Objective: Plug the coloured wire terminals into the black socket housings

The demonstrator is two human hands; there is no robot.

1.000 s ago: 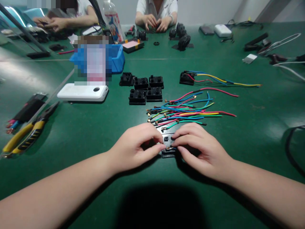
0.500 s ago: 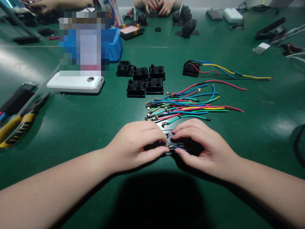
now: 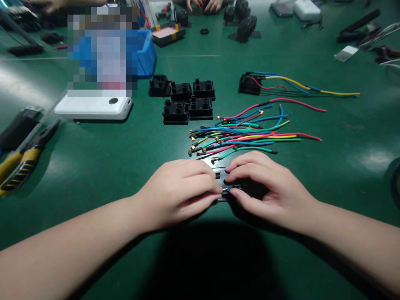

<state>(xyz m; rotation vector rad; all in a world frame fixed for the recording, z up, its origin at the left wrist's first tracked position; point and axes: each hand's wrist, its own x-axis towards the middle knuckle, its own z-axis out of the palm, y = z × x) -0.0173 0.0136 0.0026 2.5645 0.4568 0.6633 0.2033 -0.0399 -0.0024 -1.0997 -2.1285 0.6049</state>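
Note:
A black plastic part [image 3: 221,176] lies on the green table between my hands, partly hidden by the fingers. My left hand [image 3: 183,191] is closed, its fingertips pinching at a small metal wire end on the part. My right hand [image 3: 265,183] curves around the part's right side, fingers on its top and thumb beside a short stretch of blue wire [image 3: 228,189]. Just beyond lie several loose coloured wires [image 3: 250,135] with brass terminals. Several black housings [image 3: 175,112] stand behind them, and another housing [image 3: 249,84] with wires attached sits at the right.
Yellow-handled pliers [image 3: 29,160] and a white power bank [image 3: 93,107] are at the left. Behind stand a blue bin [image 3: 146,54] and a shallow tray [image 3: 168,35]. Another person's hands [image 3: 204,5] are at the far edge. Cables and a white block [image 3: 346,53] lie far right.
My left fingers have closed in toward the wire end on the black part, and my left thumb has drawn up to them. The camera view has shifted slightly.

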